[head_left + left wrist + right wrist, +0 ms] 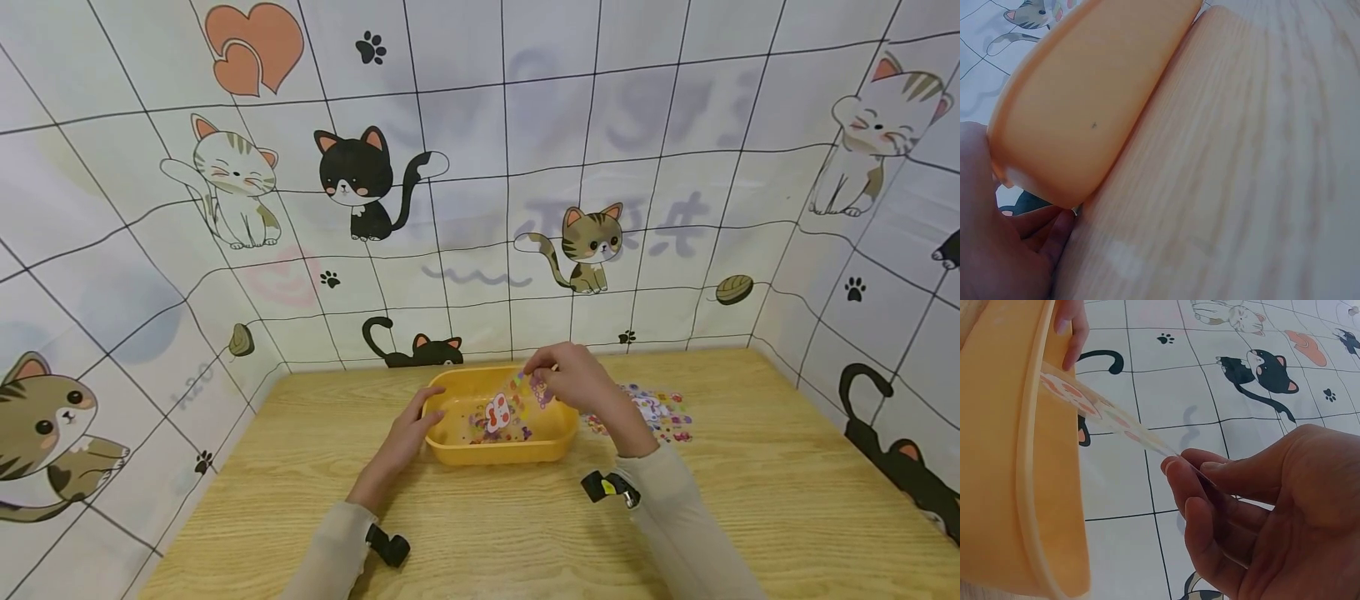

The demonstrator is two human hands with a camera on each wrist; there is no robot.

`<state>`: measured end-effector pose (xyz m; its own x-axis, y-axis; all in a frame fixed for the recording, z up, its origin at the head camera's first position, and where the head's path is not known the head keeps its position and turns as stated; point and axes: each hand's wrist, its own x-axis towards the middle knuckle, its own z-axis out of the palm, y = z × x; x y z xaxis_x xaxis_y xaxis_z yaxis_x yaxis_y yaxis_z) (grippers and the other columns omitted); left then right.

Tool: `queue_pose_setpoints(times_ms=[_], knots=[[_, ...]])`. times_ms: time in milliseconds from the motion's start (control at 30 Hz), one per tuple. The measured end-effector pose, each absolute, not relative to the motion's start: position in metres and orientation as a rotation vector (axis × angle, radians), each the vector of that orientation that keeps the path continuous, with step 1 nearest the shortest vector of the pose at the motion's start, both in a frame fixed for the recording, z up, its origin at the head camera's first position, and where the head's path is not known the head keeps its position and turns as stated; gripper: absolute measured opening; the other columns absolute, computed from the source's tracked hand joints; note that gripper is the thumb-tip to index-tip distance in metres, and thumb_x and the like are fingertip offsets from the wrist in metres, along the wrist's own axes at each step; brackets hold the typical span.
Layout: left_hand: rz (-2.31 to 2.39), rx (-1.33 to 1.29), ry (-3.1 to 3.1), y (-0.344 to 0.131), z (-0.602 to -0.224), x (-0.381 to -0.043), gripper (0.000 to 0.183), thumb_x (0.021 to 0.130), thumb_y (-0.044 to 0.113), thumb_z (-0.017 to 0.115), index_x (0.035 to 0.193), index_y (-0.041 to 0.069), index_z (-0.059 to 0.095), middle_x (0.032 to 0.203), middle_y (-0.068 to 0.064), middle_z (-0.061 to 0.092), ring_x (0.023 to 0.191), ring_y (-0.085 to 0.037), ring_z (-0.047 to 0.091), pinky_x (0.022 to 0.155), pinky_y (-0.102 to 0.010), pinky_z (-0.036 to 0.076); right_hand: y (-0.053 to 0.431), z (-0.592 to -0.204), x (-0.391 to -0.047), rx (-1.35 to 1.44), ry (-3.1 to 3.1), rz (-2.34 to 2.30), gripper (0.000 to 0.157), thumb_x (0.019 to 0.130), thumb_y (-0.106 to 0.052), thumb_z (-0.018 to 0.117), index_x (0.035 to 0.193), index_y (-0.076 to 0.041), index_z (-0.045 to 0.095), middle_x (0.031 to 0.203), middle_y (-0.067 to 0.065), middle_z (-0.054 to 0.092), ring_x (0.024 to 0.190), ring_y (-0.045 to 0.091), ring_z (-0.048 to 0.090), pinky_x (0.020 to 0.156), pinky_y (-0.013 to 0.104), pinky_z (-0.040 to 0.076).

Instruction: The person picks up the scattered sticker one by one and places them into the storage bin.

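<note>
A yellow plastic basin [495, 454] stands on the wooden table, and my left hand [407, 432] holds its left end, thumb and fingers at the rim. From the left wrist view, that hand [997, 244] is at the end of the basin's outer wall [1091, 106]. Over the basin's right side, my right hand [576, 377] pinches the upper corner of a clear sticker sheet [498, 412] with colourful prints. The right wrist view has thumb and fingertips of the right hand [1241, 506] on the thin sheet [1094, 407], which slants down into the basin [1054, 487].
Another printed sticker sheet [660, 410] lies on the table to the right of the basin, partly behind my right forearm. A cloth [480, 200] with cat drawings and a grid hangs behind and beside the wooden table [487, 525]. Black wrist cameras [387, 546] sit at both cuffs.
</note>
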<state>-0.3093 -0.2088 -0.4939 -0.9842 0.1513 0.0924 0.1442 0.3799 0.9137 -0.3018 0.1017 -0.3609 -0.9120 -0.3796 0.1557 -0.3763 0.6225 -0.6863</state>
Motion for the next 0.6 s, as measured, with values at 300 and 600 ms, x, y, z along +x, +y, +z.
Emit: queue_pose_setpoints(times_ms=[300,600], knots=[[1.763,0.259,2.603,-0.207,-0.4955,-0.3111,0.045,0.107,0.02,0.052,0.152,0.014,0.048,0.166,-0.012,0.037,0.159,-0.034,0.024,0.128,-0.058,0.022,0.1011,-0.3599,-0.3002,-0.656,2.836,-1.199,0.024,0.104,-0.009,0.054,0.113,-0.008,0.076,0.105,0.012,0.075,0.061,0.016,0.058,0.055,0.03,0.046],[1.771,0.275,2.574,-0.2092,-0.497,-0.3111,0.048,0.107,0.023,0.052,0.154,0.015,0.046,0.168,-0.013,0.033,0.16,-0.034,0.022,0.128,-0.058,0.021,0.1015,-0.3612,-0.301,-0.664,2.846,-1.198,0.023,0.104,-0.009,0.055,0.113,-0.008,0.077,0.107,0.012,0.075,0.06,0.016,0.056,0.055,0.03,0.045]])
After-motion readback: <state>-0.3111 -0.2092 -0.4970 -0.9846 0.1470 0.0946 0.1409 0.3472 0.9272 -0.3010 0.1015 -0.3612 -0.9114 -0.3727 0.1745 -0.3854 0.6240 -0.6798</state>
